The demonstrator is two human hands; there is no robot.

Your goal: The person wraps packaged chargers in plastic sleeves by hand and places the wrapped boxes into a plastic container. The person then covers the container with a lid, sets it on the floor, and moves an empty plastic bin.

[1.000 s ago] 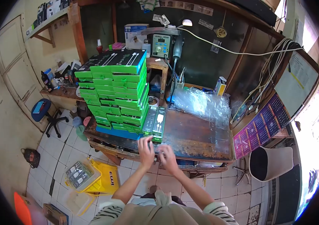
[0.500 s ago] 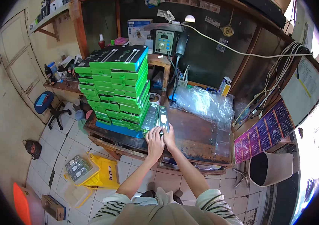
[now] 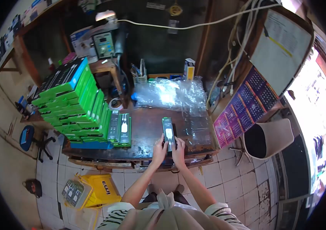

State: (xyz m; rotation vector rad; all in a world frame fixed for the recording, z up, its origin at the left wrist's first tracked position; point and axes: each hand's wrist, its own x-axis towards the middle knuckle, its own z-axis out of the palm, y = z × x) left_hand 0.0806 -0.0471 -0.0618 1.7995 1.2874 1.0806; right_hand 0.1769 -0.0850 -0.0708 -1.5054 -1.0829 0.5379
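The box (image 3: 168,133) has moved right, over the bench (image 3: 147,130); your left hand (image 3: 159,152) and right hand (image 3: 178,154) clasp its near end. Probably light, stiff; grip its long edges.

A worn, dark-topped wooden desk (image 3: 144,132) stands on a floor of pale square tiles (image 3: 232,174), with a dark panel (image 3: 151,50) behind it on the far side. To the left are a pale wall (image 3: 7,165) and a blue-seated swivel chair (image 3: 26,137). On the right, a white shell chair (image 3: 279,140) stands near a glaringly bright opening (image 3: 322,130). A lamp (image 3: 105,15) glows at the far left.
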